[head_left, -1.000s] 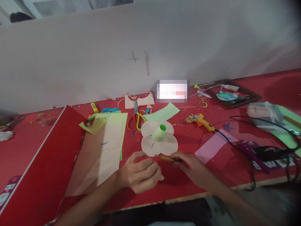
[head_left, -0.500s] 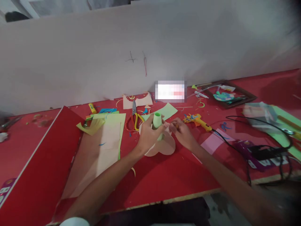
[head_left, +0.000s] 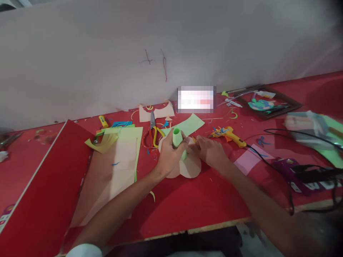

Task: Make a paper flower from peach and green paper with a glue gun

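Observation:
My left hand (head_left: 170,153) is wrapped round a light green paper tube (head_left: 177,136), which stands upright with its open end up. Below it lies a peach paper shape with rounded lobes (head_left: 190,168), flat on the red table. Close to the tube's right side is my right hand (head_left: 210,151), its fingers pinched together; what they hold is too small to make out. Red-and-yellow-handled pliers (head_left: 152,123) lie just left of the peach shape, and a light green sheet (head_left: 191,124) is behind the tube.
A yellow glue gun (head_left: 232,137) with a black cable lies right of my hands, near a pink sheet (head_left: 250,160). At the back right sits a dark tray (head_left: 293,104). Stacked papers (head_left: 125,175) and a red panel (head_left: 48,185) are at the left.
The tube now leans slightly more to the left in my left hand. My right hand has turned, its back more to the camera, with its fingers curled in. The view has shifted a little.

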Available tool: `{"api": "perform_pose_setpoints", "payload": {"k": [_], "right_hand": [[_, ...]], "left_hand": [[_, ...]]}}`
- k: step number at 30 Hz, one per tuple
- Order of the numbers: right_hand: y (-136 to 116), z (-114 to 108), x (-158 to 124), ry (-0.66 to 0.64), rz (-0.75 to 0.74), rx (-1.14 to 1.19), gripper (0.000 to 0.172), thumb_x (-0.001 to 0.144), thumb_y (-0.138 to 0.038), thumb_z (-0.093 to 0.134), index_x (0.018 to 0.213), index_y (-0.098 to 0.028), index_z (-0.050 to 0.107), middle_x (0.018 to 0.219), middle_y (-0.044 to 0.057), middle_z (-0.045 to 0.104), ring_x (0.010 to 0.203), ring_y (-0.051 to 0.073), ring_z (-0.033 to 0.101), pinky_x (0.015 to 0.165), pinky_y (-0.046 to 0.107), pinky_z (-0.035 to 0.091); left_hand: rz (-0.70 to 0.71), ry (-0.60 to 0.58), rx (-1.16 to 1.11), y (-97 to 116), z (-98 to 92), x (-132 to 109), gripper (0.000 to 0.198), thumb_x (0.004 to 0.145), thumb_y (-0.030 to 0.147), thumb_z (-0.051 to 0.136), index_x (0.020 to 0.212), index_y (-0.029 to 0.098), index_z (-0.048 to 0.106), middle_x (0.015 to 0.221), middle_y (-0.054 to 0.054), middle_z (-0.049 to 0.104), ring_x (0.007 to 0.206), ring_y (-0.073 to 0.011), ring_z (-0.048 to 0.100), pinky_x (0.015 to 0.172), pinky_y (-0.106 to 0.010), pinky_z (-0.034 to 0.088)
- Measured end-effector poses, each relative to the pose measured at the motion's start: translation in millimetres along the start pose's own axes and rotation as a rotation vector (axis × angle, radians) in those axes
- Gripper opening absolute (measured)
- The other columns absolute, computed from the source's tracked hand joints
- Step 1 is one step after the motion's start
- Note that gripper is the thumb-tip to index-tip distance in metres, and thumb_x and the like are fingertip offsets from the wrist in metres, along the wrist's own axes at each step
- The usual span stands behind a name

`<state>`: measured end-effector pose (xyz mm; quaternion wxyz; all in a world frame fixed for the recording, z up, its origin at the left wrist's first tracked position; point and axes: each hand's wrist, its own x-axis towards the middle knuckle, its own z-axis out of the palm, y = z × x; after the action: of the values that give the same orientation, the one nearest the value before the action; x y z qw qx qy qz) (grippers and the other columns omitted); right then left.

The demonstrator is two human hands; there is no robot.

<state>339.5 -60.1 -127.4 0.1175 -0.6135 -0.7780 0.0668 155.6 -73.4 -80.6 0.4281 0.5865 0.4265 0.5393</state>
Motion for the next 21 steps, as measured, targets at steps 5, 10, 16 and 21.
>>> {"api": "perform_pose_setpoints", "payload": {"k": [5, 10, 16, 21], "right_hand": [[13, 3, 3, -0.149, 0.033, -0.200, 0.031, 0.106, -0.042, 0.044, 0.117, -0.016, 0.058, 0.094, 0.015, 0.076, 0.080, 0.029, 0.072, 0.059, 0.031, 0.027], [15, 0, 6, -0.124, -0.003, -0.041, 0.024, 0.106, -0.035, 0.042, 0.107, -0.017, 0.058, 0.080, 0.013, 0.074, 0.068, 0.026, 0.068, 0.058, 0.031, 0.029], [9, -9, 7, 0.176, -0.162, 0.536, 0.022, 0.096, -0.040, 0.052, 0.082, -0.023, 0.053, 0.064, 0.000, 0.061, 0.057, 0.016, 0.057, 0.058, 0.027, 0.037], [2, -4, 8, 0.079, -0.296, 0.680, 0.022, 0.092, -0.039, 0.055, 0.076, -0.023, 0.056, 0.064, -0.001, 0.059, 0.056, 0.016, 0.053, 0.057, 0.027, 0.039]], "left_hand": [[-0.012, -0.013, 0.021, 3, 3.0, 0, 0.019, 0.086, 0.029, 0.073, 0.084, 0.022, 0.056, 0.080, 0.002, 0.057, 0.073, -0.0133, 0.054, 0.071, -0.027, 0.046], [-0.029, 0.030, 0.044, 5, 7.7, 1, 0.027, 0.080, 0.030, 0.078, 0.079, 0.021, 0.052, 0.075, 0.003, 0.055, 0.070, -0.0128, 0.053, 0.071, -0.028, 0.046], [-0.041, 0.031, 0.061, 8, 10.7, -4, 0.024, 0.085, 0.030, 0.073, 0.079, 0.022, 0.051, 0.072, 0.004, 0.055, 0.067, -0.0121, 0.052, 0.069, -0.026, 0.045], [0.001, 0.029, 0.090, 9, 12.1, -7, 0.025, 0.087, 0.032, 0.072, 0.077, 0.021, 0.052, 0.073, 0.003, 0.059, 0.071, -0.0133, 0.056, 0.070, -0.026, 0.048]]}}
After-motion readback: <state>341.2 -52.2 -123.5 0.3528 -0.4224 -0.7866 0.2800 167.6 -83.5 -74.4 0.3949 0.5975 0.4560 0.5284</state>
